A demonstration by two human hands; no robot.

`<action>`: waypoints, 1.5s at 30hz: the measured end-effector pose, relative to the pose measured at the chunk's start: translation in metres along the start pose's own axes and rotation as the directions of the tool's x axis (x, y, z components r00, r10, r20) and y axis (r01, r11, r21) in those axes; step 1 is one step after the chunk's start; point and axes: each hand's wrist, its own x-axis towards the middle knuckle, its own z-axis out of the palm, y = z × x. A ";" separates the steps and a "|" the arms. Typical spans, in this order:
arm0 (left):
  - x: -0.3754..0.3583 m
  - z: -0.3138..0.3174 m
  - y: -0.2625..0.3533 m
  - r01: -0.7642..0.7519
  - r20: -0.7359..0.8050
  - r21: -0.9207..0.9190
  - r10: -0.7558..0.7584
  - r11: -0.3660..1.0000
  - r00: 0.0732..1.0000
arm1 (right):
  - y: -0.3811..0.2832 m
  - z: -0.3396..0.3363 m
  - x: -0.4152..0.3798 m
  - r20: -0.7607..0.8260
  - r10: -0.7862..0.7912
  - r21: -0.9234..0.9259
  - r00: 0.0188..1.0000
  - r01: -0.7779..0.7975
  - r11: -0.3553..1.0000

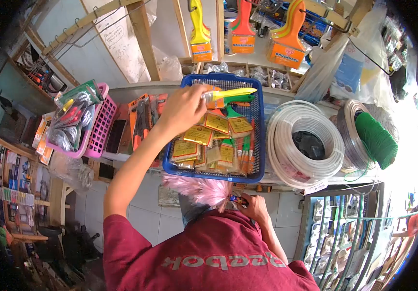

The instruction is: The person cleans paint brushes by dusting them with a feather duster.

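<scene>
Grip of the left hand (182,107) is nearly closed, with a brush (235,92) with a yellow handle pinched at its bristle end. The brush is held over the top of the blue basket (262,145), at the upper middle of the frame. Its long axis runs left to right, and its handle points right and a bit up. Just under it, a green handle (238,99) is seen pointing the same way.

By the right hand (255,207), at the lower middle, the handle of a pink duster (194,188) is held with bent fingers. Its fluffy end points left, near the basket's lower rim.

More brushes (199,134) are piled in the basket. On the table, it is boxed in by orange and black tools (142,121) on the left and a white coil (279,145) on the right. A pink basket (103,121) is seen farther left. Big brushes (286,43) are hung above, at the top.
</scene>
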 end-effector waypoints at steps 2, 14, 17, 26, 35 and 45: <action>-0.026 -0.013 0.009 0.213 0.044 -0.416 -0.214 0.884 0.976 | 0.013 0.002 -0.004 0.049 0.016 -0.006 0.999 -0.016 1.000; -0.086 0.003 0.028 0.128 0.294 -0.845 -0.252 -0.518 0.922 | 0.018 0.001 -0.036 0.085 -0.133 0.598 0.987 0.056 0.799; -0.089 0.013 0.023 0.083 0.248 -0.866 -0.279 -0.493 0.928 | -0.023 -0.015 -0.032 -0.124 0.033 0.797 0.992 0.079 0.599; -0.103 0.034 0.034 -0.186 0.143 -0.394 -0.260 -0.900 0.955 | -0.057 -0.043 -0.029 0.207 0.058 0.542 0.977 -0.164 0.824; -0.112 0.045 0.008 -0.127 -0.002 -0.723 -0.181 -0.679 0.983 | -0.070 -0.044 -0.024 0.094 -0.090 0.339 0.992 0.054 0.939; -0.109 0.034 0.022 -0.258 0.076 -0.661 -0.405 -0.704 0.911 | -0.094 -0.064 -0.020 0.100 0.089 0.366 0.991 -0.120 0.923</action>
